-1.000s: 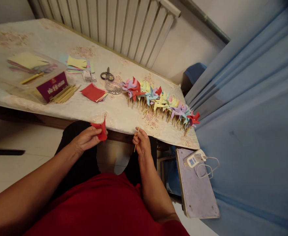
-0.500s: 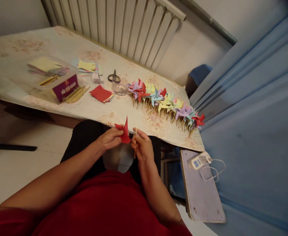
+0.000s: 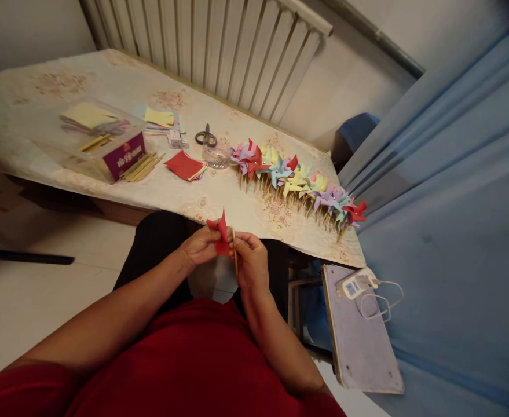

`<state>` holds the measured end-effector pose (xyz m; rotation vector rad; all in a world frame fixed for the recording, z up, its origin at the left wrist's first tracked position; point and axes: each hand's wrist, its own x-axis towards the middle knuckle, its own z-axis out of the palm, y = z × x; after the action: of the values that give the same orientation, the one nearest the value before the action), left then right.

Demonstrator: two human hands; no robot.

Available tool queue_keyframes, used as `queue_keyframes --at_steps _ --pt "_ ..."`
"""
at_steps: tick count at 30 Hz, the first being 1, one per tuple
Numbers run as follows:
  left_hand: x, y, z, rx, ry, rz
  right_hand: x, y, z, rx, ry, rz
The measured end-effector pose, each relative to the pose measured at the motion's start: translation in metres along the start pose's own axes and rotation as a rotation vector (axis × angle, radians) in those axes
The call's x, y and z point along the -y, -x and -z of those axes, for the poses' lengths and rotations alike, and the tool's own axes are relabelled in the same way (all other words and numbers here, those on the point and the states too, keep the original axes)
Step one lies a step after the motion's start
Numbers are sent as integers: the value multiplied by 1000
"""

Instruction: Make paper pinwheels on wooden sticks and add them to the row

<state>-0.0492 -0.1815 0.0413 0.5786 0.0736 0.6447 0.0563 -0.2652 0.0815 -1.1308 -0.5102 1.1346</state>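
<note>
My left hand (image 3: pixel 202 244) is closed on a folded piece of red paper (image 3: pixel 222 234), one point of which sticks up. Close beside it, my right hand (image 3: pixel 252 258) pinches a thin wooden stick (image 3: pixel 235 255) that stands nearly upright against the paper. Both hands are over my lap at the table's front edge. Beyond them, a long row of paper pinwheels (image 3: pixel 295 180) on sticks lies on the table. A stack of red paper (image 3: pixel 183 165) and black scissors (image 3: pixel 206 136) are further left, near a clear dish of small pins (image 3: pixel 218 157).
On the flowered tablecloth (image 3: pixel 185 200) sit a clear box with a purple label (image 3: pixel 125 155), a bundle of sticks (image 3: pixel 141 168) and cut paper (image 3: pixel 159 117). A stool (image 3: pixel 367 341) at right holds a white power strip (image 3: pixel 357 282). Blue curtain (image 3: pixel 445 231) hangs at right.
My right hand has brought the stick left to the red paper, closing the gap between the hands. The whole view has shifted slightly. Something blurred shows at the far left edge.
</note>
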Motion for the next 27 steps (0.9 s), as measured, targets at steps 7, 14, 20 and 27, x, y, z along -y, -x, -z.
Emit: queue_keyframes --at_steps 7,14,20,27 --pt "0 2 8 4 10 22 4 7 -11 -2 57 10" --pt "-4 5 0 -22 10 16 8 16 -22 -10 86 25" --pt "-5 5 -3 -11 43 7 10 21 -25 3 118 42" --pt "-4 5 -1 19 54 -4 8 21 -26 5 116 43"
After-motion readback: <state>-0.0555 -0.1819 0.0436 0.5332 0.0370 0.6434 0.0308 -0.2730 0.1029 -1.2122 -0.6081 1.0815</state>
